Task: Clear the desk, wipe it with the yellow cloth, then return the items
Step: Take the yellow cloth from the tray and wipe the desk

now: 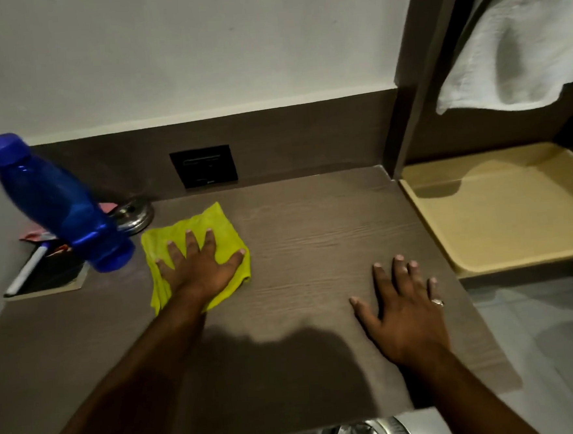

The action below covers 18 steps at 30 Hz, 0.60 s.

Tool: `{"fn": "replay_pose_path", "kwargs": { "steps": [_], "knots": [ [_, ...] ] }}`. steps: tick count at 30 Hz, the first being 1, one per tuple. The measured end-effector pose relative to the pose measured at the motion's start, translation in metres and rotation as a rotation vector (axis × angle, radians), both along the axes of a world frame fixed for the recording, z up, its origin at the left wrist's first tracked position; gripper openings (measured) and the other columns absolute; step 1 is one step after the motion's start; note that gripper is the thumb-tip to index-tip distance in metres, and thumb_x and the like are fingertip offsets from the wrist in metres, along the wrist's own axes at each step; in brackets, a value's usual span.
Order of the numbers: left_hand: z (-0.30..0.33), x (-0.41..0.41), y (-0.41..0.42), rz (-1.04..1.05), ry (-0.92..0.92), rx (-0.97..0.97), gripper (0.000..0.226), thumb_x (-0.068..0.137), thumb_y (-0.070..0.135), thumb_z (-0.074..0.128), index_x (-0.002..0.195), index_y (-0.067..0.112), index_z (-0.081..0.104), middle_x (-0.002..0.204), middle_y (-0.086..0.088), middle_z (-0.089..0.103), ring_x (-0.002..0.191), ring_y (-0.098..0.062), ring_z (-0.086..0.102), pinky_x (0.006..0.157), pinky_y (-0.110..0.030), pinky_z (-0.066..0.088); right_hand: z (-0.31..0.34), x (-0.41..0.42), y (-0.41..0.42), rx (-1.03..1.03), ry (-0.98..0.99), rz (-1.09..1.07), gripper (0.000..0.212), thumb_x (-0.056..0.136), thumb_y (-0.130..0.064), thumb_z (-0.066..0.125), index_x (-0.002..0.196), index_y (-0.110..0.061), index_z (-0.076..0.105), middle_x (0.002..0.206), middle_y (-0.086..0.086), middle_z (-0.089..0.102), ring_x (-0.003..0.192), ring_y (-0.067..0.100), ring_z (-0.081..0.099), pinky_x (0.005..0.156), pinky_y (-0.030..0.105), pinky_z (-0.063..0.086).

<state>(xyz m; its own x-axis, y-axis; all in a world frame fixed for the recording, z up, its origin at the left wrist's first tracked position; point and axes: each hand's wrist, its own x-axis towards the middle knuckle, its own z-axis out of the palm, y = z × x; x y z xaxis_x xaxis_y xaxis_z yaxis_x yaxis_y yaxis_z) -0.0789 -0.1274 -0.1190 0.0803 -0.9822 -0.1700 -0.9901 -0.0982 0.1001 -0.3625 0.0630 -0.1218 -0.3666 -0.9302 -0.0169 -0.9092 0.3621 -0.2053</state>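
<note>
While the far left corner holds its clutter, a translucent blue bottle (57, 202) with a blue cap stands there; it looks tilted, though that may be the wide lens. Its base sits at the edge of a dark notebook (50, 275) with a white pen (27, 268) lying on it. Just behind them is a shiny steel lid (134, 215), rounded and knobbed, with what looks like a reddish packet beside it.

Just right of the bottle's base lies the yellow cloth (225, 234), soft, crumpled into a rough square, flat on the wood-grain surface (312, 221). The left hand (200, 267) presses down on it with fingers straight and spread wide, holding nothing by grip. I judge the wiping is under way. The bare stretch lies to the right of the cloth, so the stroke would most likely run that way, and the left hand is plainly the one placed for it.

Further right, well apart from the cloth, the right hand (403, 307) rests flat on the surface, fingers loosely splayed, a ring on one finger. Beyond the edge sits a smooth beige tray (502, 222) on a lower shelf, a white towel (517, 44) hanging above it.
</note>
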Motion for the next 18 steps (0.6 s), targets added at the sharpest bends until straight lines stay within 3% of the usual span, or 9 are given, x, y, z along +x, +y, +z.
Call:
{"fn": "replay_pose_path", "kwargs": {
  "steps": [6, 9, 13, 18],
  "knots": [
    [-0.004, -0.047, -0.061, -0.010, 0.009, -0.030, 0.109, 0.058, 0.096, 0.012, 0.151, 0.040, 0.010, 0.164, 0.000, 0.002, 0.148, -0.039, -0.003, 0.112, -0.065, -0.003, -0.002, -0.001, -0.003, -0.021, -0.071, 0.012, 0.091, 0.079, -0.080, 0.005, 0.154, -0.029, 0.010, 0.164, 0.009, -0.004, 0.150, 0.027, -0.011, 0.117, 0.045, -0.016],
    [-0.005, -0.096, -0.074, -0.111, 0.004, -0.026, 0.106, 0.060, 0.094, 0.014, 0.151, 0.040, 0.009, 0.164, 0.002, 0.000, 0.148, -0.039, -0.005, 0.112, -0.065, -0.003, 0.002, 0.002, -0.002, -0.046, -0.081, 0.006, 0.086, 0.082, -0.077, 0.020, 0.152, -0.027, 0.024, 0.163, 0.012, 0.011, 0.151, 0.031, 0.002, 0.119, 0.048, -0.008],
    [-0.005, -0.195, -0.074, -0.364, 0.010, -0.032, 0.101, 0.063, 0.092, 0.017, 0.150, 0.041, 0.007, 0.164, 0.004, -0.002, 0.148, -0.038, -0.006, 0.111, -0.065, -0.005, 0.005, 0.003, -0.003, -0.070, -0.070, 0.000, 0.080, 0.078, -0.071, 0.045, 0.141, -0.021, 0.048, 0.152, 0.018, 0.039, 0.143, 0.039, 0.031, 0.114, 0.056, 0.016],
    [-0.005, -0.291, -0.073, -0.641, 0.041, -0.072, 0.096, 0.066, 0.088, 0.018, 0.150, 0.041, 0.010, 0.164, 0.005, 0.001, 0.149, -0.036, -0.005, 0.111, -0.066, -0.007, -0.001, 0.003, -0.006, -0.086, -0.037, -0.018, 0.080, 0.074, -0.073, 0.047, 0.136, -0.023, 0.052, 0.148, 0.017, 0.045, 0.138, 0.039, 0.039, 0.110, 0.055, 0.017]
  ]
}}
